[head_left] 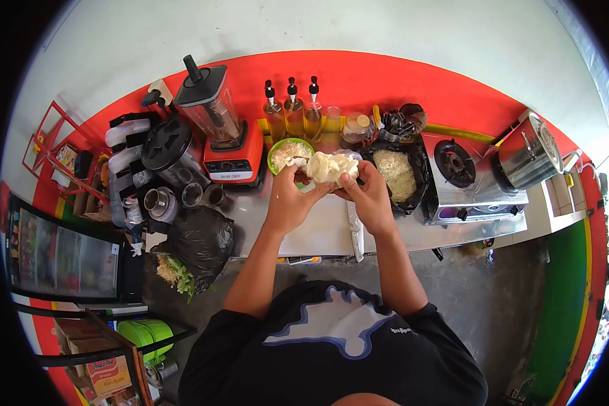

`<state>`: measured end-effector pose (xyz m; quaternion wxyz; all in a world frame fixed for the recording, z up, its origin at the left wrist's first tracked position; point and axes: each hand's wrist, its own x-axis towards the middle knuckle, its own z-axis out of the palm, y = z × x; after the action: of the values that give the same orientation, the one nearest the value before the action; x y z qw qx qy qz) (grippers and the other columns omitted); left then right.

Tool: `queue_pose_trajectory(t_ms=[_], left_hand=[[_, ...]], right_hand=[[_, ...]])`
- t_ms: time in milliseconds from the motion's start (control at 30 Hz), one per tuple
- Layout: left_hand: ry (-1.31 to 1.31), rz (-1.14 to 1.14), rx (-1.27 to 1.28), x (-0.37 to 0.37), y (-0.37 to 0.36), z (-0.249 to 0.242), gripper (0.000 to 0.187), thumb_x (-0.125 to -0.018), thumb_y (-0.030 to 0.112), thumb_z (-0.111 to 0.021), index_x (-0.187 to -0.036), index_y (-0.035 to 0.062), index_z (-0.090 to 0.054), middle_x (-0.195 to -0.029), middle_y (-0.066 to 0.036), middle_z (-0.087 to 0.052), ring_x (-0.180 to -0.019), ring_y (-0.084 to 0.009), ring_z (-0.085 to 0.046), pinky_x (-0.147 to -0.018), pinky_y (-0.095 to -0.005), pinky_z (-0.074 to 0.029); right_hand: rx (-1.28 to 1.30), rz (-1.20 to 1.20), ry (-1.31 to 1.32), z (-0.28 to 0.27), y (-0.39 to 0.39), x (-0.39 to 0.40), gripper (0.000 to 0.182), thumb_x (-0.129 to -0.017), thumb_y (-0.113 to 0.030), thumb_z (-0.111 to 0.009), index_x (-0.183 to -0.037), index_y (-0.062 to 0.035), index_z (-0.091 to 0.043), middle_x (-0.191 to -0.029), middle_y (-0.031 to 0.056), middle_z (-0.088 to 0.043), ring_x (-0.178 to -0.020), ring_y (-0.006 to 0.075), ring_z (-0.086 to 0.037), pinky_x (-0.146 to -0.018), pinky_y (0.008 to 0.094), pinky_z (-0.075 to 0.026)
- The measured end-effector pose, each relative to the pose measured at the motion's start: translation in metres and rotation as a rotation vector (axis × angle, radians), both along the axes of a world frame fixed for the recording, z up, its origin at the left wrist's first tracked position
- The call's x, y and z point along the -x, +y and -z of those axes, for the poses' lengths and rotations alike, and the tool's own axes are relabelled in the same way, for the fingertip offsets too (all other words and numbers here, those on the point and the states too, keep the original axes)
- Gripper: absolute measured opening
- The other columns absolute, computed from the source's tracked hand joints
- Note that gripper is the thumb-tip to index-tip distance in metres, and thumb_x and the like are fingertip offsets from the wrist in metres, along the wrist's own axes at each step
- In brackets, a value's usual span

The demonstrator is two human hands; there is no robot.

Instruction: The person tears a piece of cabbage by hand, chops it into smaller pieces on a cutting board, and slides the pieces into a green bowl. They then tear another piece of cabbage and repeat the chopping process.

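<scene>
Above the steel counter (pixel 309 233), a cream-white, ruffled clump (pixel 330 167) that looks like oyster mushroom is held between both hands. The fingers of my left hand (pixel 292 197) close on its left side. My right hand (pixel 370 196) grips the right side, thumb in front. Just behind my left hand stands a green bowl (pixel 272 162) with pale shredded pieces (pixel 292 150) in it. Right of my right hand, a black plastic bag (pixel 423 177) lies open around more pale pieces (pixel 396 174). A knife (pixel 356 233) rests on the counter below my right hand.
A red blender (pixel 233 161) stands left of the bowl, three pump bottles (pixel 294 115) behind it. On the right are a gas stove (pixel 477 193) and a steel pot (pixel 531 152). A tied black bag (pixel 196 243) with greens (pixel 181 276) sits at the counter's left end.
</scene>
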<state>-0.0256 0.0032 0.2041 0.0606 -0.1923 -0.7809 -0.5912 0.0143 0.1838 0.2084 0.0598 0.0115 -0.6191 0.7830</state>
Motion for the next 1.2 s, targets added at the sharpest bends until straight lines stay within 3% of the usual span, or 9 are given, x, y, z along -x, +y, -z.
queue_pose_trajectory(t_ms=[200, 300, 567, 867, 1067, 1200], left_hand=[[-0.179, 0.199, -0.140, 0.008, -0.002, 0.013, 0.049, -0.083, 0.016, -0.083, -0.120, -0.0056, -0.059, -0.110, -0.010, -0.068, -0.098, -0.0150, -0.066, -0.085, -0.0310, -0.054], [-0.144, 0.150, -0.154, 0.007, 0.003, 0.011, 0.048, -0.081, 0.027, -0.085, -0.111, -0.0035, -0.064, -0.099, -0.011, -0.070, -0.089, -0.0182, -0.066, -0.080, -0.0330, -0.052], [-0.114, 0.091, -0.185, 0.002, 0.012, -0.008, 0.040, -0.081, 0.016, -0.085, -0.110, -0.0043, -0.066, -0.103, -0.013, -0.074, -0.094, -0.0187, -0.071, -0.083, -0.0323, -0.055], [-0.034, 0.040, -0.120, 0.000, 0.013, -0.015, 0.035, -0.085, 0.010, -0.080, -0.113, -0.0048, -0.065, -0.103, -0.012, -0.073, -0.094, -0.0177, -0.071, -0.083, -0.0308, -0.056], [0.151, -0.038, -0.014, 0.003, 0.019, -0.003, 0.033, -0.085, 0.013, -0.081, -0.109, -0.0029, -0.064, -0.102, -0.012, -0.071, -0.092, -0.0179, -0.070, -0.081, -0.0312, -0.056], [0.176, -0.045, -0.049, 0.002, 0.022, 0.000, 0.033, -0.085, 0.012, -0.082, -0.109, -0.0028, -0.064, -0.102, -0.013, -0.071, -0.090, -0.0173, -0.070, -0.079, -0.0316, -0.055]], right_hand=[[0.022, -0.024, -0.021, 0.000, -0.002, -0.004, 0.046, -0.099, -0.021, -0.066, -0.128, 0.0109, -0.047, -0.123, 0.0172, -0.059, -0.110, 0.0237, -0.065, -0.091, 0.0355, -0.061], [0.036, 0.009, -0.009, 0.003, -0.003, -0.003, 0.047, -0.099, -0.022, -0.067, -0.126, 0.0106, -0.048, -0.122, 0.0168, -0.059, -0.108, 0.0236, -0.066, -0.090, 0.0357, -0.061], [-0.066, 0.222, 0.073, 0.012, -0.008, -0.001, 0.045, -0.097, -0.024, -0.071, -0.120, 0.0088, -0.049, -0.115, 0.0160, -0.062, -0.097, 0.0226, -0.070, -0.081, 0.0324, -0.062], [-0.046, 0.295, 0.099, 0.013, -0.018, 0.004, 0.046, -0.096, -0.023, -0.072, -0.119, 0.0088, -0.049, -0.110, 0.0178, -0.065, -0.093, 0.0218, -0.071, -0.080, 0.0318, -0.061], [-0.235, 0.392, 0.148, 0.008, -0.023, 0.002, 0.045, -0.094, -0.018, -0.074, -0.119, 0.0084, -0.047, -0.110, 0.0180, -0.065, -0.099, 0.0207, -0.069, -0.079, 0.0300, -0.060], [-0.214, 0.396, 0.135, 0.003, -0.026, -0.002, 0.046, -0.093, -0.014, -0.075, -0.120, 0.0084, -0.045, -0.111, 0.0182, -0.065, -0.102, 0.0209, -0.068, -0.080, 0.0299, -0.059]])
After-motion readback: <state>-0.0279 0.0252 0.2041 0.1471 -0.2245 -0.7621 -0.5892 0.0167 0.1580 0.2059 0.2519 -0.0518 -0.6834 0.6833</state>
